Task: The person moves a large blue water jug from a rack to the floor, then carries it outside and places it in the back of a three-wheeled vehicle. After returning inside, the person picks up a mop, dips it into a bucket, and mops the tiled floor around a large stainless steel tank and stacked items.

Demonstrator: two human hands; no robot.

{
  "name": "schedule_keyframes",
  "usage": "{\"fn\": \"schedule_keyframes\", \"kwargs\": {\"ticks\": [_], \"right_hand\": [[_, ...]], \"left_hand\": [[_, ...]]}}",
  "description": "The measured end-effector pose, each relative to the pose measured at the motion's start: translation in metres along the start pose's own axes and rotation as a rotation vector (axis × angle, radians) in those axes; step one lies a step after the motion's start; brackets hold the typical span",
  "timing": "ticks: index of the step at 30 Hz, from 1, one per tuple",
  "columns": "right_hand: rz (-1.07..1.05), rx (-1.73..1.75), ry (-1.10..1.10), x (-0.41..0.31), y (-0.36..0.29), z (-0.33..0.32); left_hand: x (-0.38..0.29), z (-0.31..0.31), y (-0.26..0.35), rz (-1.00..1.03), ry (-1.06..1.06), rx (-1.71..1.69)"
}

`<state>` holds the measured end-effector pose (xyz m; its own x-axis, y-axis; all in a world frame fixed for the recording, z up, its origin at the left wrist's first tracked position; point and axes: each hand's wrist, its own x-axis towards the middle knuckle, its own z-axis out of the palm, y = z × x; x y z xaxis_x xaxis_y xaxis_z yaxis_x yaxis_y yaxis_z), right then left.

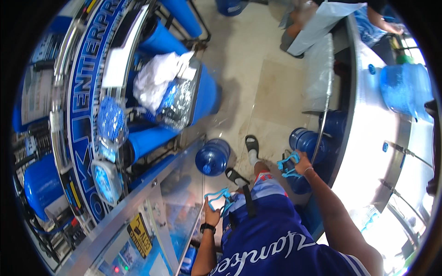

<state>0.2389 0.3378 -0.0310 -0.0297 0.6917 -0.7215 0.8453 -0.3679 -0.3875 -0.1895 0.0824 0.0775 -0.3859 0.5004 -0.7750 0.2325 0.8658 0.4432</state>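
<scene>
My left hand (212, 216), with a dark watch at the wrist, grips a light-blue looped handle frame (218, 198) in front of my thigh. My right hand (304, 163) is closed on another light-blue looped handle frame (289, 165), beside the counter. Both frames resemble carrying handles for water jugs, and neither is seen attached to one. A blue water jug (213, 157) lies on the floor ahead, between my feet and the glass cabinet. More blue jugs (303, 138) are close to my right hand, partly under the counter; one jug (298, 184) is partly hidden below that hand.
On my right runs a bright metal counter (367, 114) bearing a large water jug (402, 88). A glass-fronted cabinet (138, 193) borders my left. Ahead are a blue bin (207, 93) topped with plastic bags and a white panel (319, 72). Another person's arm (378, 20) shows at far right.
</scene>
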Motion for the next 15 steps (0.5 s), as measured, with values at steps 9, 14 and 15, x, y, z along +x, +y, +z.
{"fn": "schedule_keyframes", "kwargs": {"ticks": [9, 14, 15], "right_hand": [[-0.028, 0.024, 0.099, -0.042, -0.031, -0.007], [0.009, 0.072, 0.153, -0.08, -0.041, 0.008], [0.002, 0.111, 0.1, -0.089, -0.041, 0.012]], "left_hand": [[0.028, -0.014, -0.016, -0.065, -0.1, -0.065], [0.038, -0.034, -0.039, 0.155, -0.078, 0.098], [0.041, -0.038, -0.047, 0.168, -0.073, 0.085]]}}
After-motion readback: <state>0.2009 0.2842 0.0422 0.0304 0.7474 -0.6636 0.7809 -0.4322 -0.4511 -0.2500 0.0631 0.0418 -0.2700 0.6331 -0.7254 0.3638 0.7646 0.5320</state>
